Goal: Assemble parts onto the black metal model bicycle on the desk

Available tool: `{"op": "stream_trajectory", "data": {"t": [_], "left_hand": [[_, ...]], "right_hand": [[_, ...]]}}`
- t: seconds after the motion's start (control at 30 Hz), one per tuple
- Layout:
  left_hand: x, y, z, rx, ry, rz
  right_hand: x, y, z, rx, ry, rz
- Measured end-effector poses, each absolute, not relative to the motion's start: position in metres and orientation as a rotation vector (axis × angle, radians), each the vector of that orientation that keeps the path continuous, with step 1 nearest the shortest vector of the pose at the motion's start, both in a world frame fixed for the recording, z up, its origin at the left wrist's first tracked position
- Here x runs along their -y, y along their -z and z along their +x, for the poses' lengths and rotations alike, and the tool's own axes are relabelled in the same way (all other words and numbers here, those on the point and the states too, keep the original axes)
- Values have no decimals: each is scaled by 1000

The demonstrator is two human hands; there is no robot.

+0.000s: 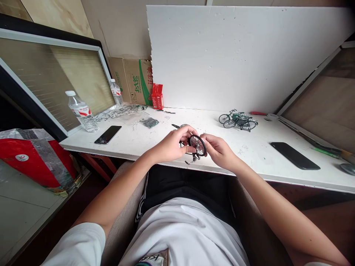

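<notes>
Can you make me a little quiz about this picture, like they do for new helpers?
1. True or false: the left hand and the right hand are both at the spoked wheel.
2. What colour is the small box beside the big cardboard box?
A) blue
B) red
C) yellow
3. Fill in the missing word: the little bikes standing at the back of the table are on the person's ____ side.

Key: 1 true; 2 B; 3 right.
</notes>
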State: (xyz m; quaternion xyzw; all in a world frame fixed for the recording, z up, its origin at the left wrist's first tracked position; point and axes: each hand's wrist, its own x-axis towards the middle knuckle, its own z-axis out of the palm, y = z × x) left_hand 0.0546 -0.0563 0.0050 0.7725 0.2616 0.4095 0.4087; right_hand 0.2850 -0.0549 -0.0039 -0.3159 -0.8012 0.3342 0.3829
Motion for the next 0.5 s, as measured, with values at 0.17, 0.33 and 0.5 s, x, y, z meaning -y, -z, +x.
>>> {"op": "stream_trajectory", "data": {"t": [0.17,0.33,0.5], "left_hand": [[56,-8,54,-720,-1033,2017],[59,-11,56,-710,-1038,2005],[63,-15,56,-680,-1043,1918]], "right_hand": [[56,4,281,2007,-923,-810],[60,0,278,1969,-1051,-773],[60,-2,277,1918,-1111,-756]]}}
